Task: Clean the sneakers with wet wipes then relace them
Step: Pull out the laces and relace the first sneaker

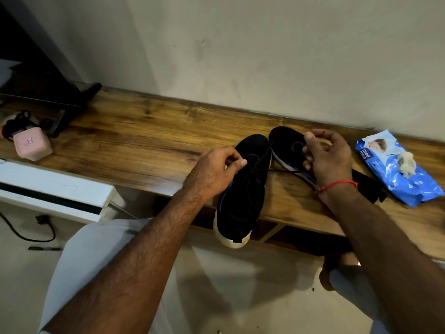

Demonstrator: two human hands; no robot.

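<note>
left hand [216,169], right hand [325,155]: each pinching black lace [261,155] | centre-frame sneaker [245,189] | lace limp, thin, likely slippery; best pinched near tips

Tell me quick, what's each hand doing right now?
Left hand: fingers pinching the black lace.
Right hand: fingers curled; a grip on the lace cannot be told.
</note>
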